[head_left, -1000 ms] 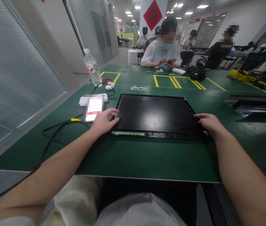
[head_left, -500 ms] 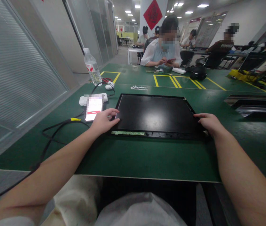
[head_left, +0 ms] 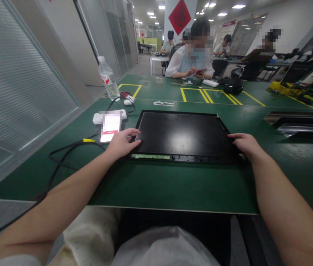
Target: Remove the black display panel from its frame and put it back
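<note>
A black flat display panel [head_left: 184, 133] lies face up on the green table [head_left: 173, 188], its screen reflecting a pale glare. Along its near edge a green circuit strip [head_left: 151, 157] shows at the left. My left hand [head_left: 121, 142] grips the panel's left edge, thumb and fingertips at the border. At the opposite side, my right hand [head_left: 246, 145] holds the right edge with its thumb and forefinger; its other fingers are partly hidden. Just left of my left hand lies a lit phone [head_left: 110, 127], leaning on a white bar-shaped device [head_left: 97, 118].
A water bottle [head_left: 109, 79] stands at the back left, near a white mouse-like object [head_left: 129, 101]. Black cables [head_left: 62, 160] run along the left. Small white pieces [head_left: 164, 103] lie behind the panel. Dark frame strips [head_left: 306, 123] lie right. A person [head_left: 189, 61] sits opposite, holding a phone.
</note>
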`<control>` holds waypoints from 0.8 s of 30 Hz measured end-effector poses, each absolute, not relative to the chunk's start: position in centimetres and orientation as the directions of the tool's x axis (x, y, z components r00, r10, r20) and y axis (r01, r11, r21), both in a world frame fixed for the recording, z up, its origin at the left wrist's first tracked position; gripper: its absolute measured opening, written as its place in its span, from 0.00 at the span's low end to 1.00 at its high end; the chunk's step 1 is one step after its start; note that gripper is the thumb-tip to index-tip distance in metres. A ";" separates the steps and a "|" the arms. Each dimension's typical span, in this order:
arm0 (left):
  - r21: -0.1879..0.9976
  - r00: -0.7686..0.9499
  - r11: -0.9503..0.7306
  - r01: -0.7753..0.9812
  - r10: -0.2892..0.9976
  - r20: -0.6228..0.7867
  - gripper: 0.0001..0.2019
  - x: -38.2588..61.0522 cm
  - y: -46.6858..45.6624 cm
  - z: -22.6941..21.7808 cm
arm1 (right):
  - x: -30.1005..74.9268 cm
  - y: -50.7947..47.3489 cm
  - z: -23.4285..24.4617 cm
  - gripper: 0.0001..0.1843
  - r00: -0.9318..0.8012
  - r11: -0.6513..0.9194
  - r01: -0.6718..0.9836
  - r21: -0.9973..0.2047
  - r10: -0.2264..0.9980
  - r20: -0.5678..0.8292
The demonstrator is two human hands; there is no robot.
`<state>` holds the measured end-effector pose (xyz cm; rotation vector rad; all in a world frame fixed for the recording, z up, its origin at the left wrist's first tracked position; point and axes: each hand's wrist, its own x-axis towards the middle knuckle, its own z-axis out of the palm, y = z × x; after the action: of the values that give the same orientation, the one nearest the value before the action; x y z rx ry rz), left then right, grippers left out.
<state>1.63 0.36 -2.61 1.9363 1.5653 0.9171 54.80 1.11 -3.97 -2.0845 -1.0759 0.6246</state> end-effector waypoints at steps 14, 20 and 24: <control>0.696 0.119 -0.224 0.683 0.973 0.197 0.17 1.8 0.4 -2.3 | 54.6 0.9 -4.1 0.24 0.537 -0.396 0.494 -0.774 0.839 -0.086; 0.691 0.119 -0.222 0.688 0.974 0.195 0.16 1.9 0.3 -2.3 | 54.4 0.8 -3.7 0.25 0.542 -0.420 0.484 -0.768 0.833 -0.115; 0.693 0.116 -0.224 0.686 0.973 0.200 0.16 1.9 0.3 -2.3 | 54.3 0.7 -3.6 0.23 0.544 -0.403 0.497 -0.769 0.835 -0.086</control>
<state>1.87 0.29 -2.34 1.9683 1.6063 0.8898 54.28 0.67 -3.58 -2.0744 -1.0709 0.6126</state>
